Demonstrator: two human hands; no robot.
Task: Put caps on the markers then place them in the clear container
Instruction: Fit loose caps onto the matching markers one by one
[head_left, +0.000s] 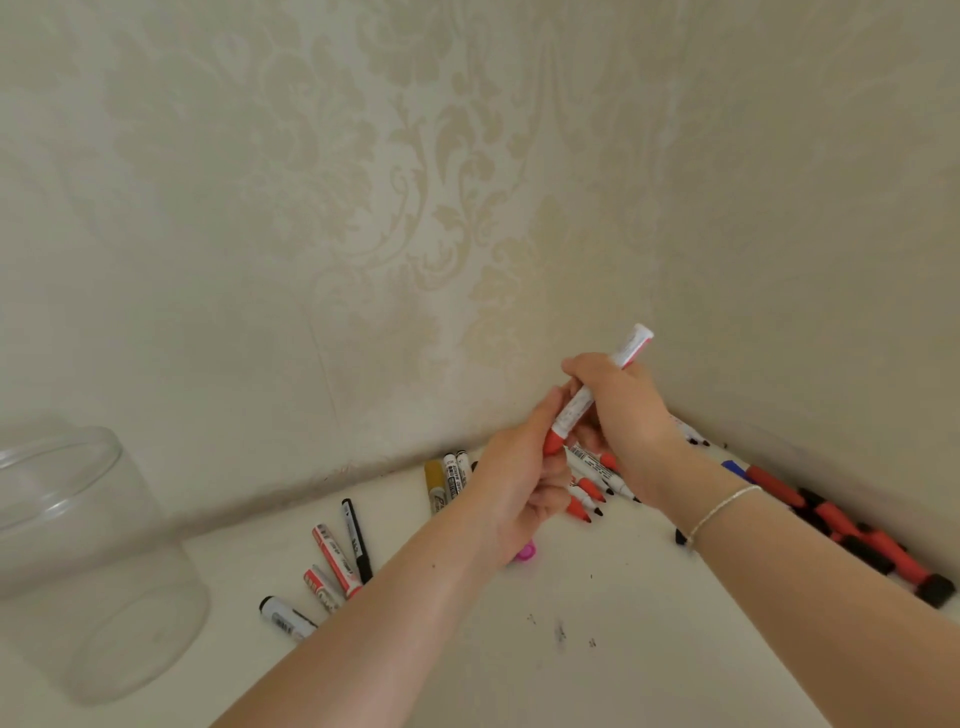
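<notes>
**Capping a red marker**

My right hand (621, 410) grips the marker (597, 387) mid-air; my left hand (524, 467) pinches its red cap (554, 441) at the tip. Next, I judge: push home, then carry to the jar (78, 561), far left.

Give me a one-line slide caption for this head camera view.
Both hands, right hand and left hand, press a red cap onto a marker; clear container waits left.

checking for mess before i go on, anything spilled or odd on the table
Yes: small dark specks and smudges mark the white table near its front middle, looking like ink stains. Several uncapped markers also lie with bare tips on the surface.
</notes>
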